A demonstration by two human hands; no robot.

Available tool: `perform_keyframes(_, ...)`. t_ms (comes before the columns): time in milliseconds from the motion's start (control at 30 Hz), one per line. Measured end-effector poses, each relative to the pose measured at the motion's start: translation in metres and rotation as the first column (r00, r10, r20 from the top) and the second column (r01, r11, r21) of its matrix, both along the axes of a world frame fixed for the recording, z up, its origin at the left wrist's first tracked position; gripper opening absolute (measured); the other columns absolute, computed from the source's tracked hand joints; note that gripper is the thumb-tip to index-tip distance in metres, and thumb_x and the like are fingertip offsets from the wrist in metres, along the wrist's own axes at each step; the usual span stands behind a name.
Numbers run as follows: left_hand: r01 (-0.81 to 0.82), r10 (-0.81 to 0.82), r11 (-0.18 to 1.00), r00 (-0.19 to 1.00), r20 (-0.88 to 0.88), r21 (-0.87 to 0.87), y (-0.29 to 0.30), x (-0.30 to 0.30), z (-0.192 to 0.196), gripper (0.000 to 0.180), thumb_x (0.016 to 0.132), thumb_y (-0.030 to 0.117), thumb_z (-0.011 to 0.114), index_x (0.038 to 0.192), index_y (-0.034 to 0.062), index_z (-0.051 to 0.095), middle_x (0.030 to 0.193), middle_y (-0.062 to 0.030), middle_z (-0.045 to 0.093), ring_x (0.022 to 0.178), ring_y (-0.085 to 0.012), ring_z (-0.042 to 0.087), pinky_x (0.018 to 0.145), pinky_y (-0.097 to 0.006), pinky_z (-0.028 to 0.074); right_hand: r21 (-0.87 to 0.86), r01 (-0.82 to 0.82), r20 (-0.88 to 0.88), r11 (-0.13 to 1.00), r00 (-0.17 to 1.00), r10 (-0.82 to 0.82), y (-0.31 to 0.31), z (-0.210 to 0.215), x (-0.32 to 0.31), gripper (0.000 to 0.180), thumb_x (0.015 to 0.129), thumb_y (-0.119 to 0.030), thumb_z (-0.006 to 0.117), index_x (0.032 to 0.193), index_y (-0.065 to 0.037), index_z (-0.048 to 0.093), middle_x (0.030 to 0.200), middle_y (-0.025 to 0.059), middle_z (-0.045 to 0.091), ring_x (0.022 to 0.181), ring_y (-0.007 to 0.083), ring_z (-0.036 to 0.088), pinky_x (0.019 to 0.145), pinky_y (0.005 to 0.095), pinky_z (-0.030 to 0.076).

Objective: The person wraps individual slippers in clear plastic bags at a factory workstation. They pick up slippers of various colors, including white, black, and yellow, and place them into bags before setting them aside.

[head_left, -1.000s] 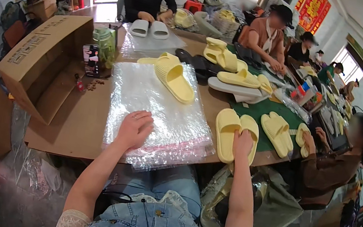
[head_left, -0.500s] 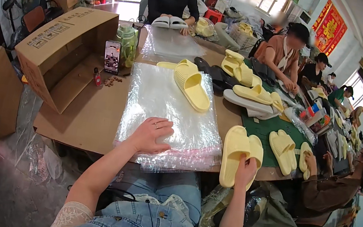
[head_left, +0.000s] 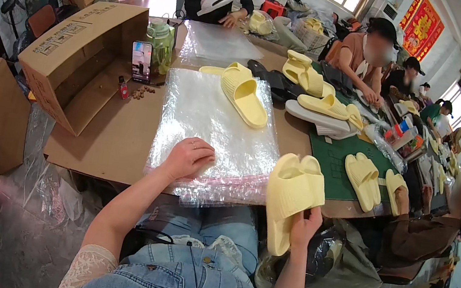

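A pair of pale yellow slippers [head_left: 283, 199] hangs tilted over the table's front edge, side by side. My right hand [head_left: 306, 225] is closed on the pair from its right side. My left hand [head_left: 189, 158] lies on a stack of clear plastic bags [head_left: 189, 100], near the pink-edged openings, its fingers slightly bent and the thumb apart. On the far part of the stack rests another yellow slipper [head_left: 245, 97], with a second one partly hidden behind it.
Left on the table are an open cardboard box [head_left: 81, 65], a phone [head_left: 141, 61], a green jar [head_left: 159, 45] and a small red bottle [head_left: 123, 88]. More slippers [head_left: 323, 105] lie to the right, some on a green mat [head_left: 337, 169]. Co-workers [head_left: 430, 235] sit around the table.
My right hand has lifted and tilted the yellow slippers, bringing them a little left and nearer me. My left hand's fingers have drawn together slightly. Across the table, a person has raised white slippers.
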State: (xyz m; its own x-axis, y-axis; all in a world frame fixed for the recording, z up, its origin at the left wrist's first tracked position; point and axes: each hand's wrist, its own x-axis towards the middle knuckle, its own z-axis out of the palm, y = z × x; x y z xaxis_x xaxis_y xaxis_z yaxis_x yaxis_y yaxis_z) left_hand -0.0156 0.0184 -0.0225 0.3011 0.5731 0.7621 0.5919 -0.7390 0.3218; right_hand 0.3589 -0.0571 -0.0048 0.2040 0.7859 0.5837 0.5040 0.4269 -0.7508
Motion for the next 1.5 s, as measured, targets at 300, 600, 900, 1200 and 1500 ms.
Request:
perform_keyframes(300,0.012,0.09,0.858,0.981,0.174,-0.513,0.0,-0.007,0.007,0.02,0.092,0.021,0.068,0.101,0.0035,0.072,0.095,-0.0128,0.071,0.087,-0.0287,0.068,0.079,-0.036,0.055,-0.254,-0.057,0.139,0.966,0.986,0.094,-0.02,0.015,-0.025,0.022,0.084,-0.008,0.071,0.105,-0.001,0.068,0.078,0.0106,0.06,0.061,0.0182,0.055,0.057,0.0328,0.043)
perform_keyframes(600,-0.121,0.137,0.881,0.991,0.001,-0.458,0.0,0.001,0.052,0.019,0.09,0.022,0.07,0.093,0.0033,0.073,0.085,-0.0116,0.068,0.08,-0.0301,0.065,0.073,-0.038,0.052,-0.39,-0.359,0.268,0.848,0.837,0.478,-0.037,0.056,-0.072,0.026,0.09,-0.019,0.065,0.109,-0.001,0.062,0.093,0.0193,0.065,0.082,0.0389,0.064,0.07,0.0467,0.05)
perform_keyframes(900,-0.048,-0.025,0.953,0.972,-0.235,-0.298,-0.023,0.02,0.086,0.015,0.087,0.021,0.066,0.091,0.0071,0.071,0.087,-0.0113,0.068,0.089,-0.0316,0.065,0.08,-0.042,0.053,-0.309,-0.225,0.462,0.924,0.814,0.353,0.008,0.04,-0.115,0.027,0.094,-0.025,0.064,0.087,0.0,0.055,0.084,0.0205,0.06,0.078,0.0421,0.061,0.069,0.0516,0.048)
perform_keyframes(1200,0.209,-0.258,0.926,0.958,-0.124,-0.314,-0.044,0.045,0.102,0.012,0.087,0.016,0.07,0.093,0.0058,0.068,0.099,-0.01,0.063,0.098,-0.0336,0.059,0.087,-0.041,0.05,-0.148,-0.534,0.101,0.832,0.829,0.55,0.054,-0.008,-0.161,0.022,0.087,-0.009,0.064,0.109,-0.006,0.065,0.103,0.0168,0.068,0.096,0.0375,0.066,0.078,0.0419,0.053)
perform_keyframes(1500,0.347,-0.345,0.912,0.937,0.048,-0.221,-0.061,0.032,0.101,0.01,0.088,0.012,0.071,0.094,0.0042,0.068,0.117,-0.0098,0.067,0.105,-0.0318,0.06,0.094,-0.042,0.047,-0.168,-0.11,0.346,0.98,0.924,0.163,0.06,0.019,-0.155,0.028,0.085,-0.02,0.072,0.079,-0.001,0.052,0.075,0.0158,0.055,0.071,0.0365,0.058,0.063,0.043,0.047)
